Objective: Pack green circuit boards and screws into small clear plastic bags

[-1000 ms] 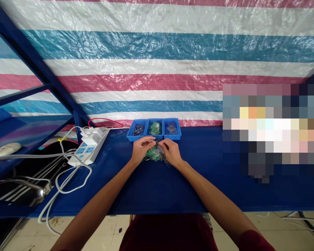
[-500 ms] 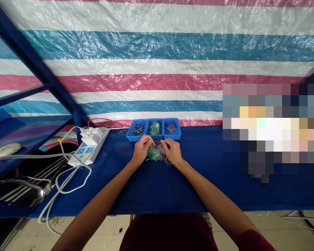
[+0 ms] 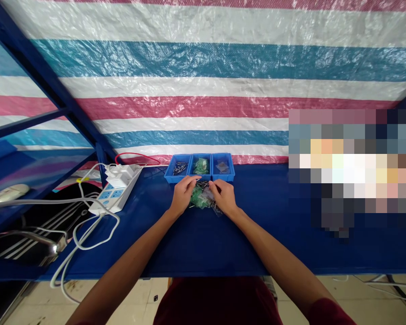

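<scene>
Over a mixed pile of green pieces (image 3: pixel 199 197), clear plastic pieces (image 3: pixel 217 210) and metal screws, my left hand (image 3: pixel 183 194) pinches a small, thin metal-looking piece. On the pile's right side, my right hand (image 3: pixel 224 195) is closed, thumb against fingers, at something too small to make out. Behind the hands stand three blue bins in a row: the left bin (image 3: pixel 169 178) holds screws, the middle bin (image 3: pixel 200 177) green pieces, and the right bin (image 3: pixel 227 177) clear plastic pieces.
A white power strip (image 3: pixel 117 198) with plugs and looping white cables (image 3: pixel 75 239) lies at the left of the blue table (image 3: pixel 203 253). A white mouse (image 3: pixel 10 193) rests on the left shelf. Striped sheeting hangs behind. A blurred patch covers the right side.
The fingers of my left hand have drawn together around the thin piece, which points to the right. My right hand has hardly moved.
</scene>
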`<state>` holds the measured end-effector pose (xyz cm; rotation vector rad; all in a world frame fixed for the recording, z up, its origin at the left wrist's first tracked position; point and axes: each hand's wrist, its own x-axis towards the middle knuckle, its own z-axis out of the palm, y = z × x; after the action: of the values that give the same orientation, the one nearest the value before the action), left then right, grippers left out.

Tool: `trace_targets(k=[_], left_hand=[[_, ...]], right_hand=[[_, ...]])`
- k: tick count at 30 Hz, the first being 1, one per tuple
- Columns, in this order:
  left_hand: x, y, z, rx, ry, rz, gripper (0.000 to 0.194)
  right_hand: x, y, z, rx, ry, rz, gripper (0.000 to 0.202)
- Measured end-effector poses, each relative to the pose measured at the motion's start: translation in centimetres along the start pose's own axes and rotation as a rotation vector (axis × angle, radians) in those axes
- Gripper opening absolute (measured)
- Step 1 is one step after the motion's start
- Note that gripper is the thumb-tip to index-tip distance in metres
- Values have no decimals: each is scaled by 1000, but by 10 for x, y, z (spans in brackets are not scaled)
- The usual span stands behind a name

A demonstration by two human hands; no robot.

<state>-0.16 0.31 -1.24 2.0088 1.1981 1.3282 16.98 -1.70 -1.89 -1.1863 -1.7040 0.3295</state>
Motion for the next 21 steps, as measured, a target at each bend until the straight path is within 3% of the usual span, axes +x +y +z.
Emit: trace_targets(k=[11, 21], left_hand=[[-3, 13, 3, -113, -14, -74, 24], [3, 8, 7, -351, 39, -165, 23]], right_hand=[[-1, 0, 2, 107, -154, -102, 26], [0, 1, 4, 127, -71, -43, 26]])
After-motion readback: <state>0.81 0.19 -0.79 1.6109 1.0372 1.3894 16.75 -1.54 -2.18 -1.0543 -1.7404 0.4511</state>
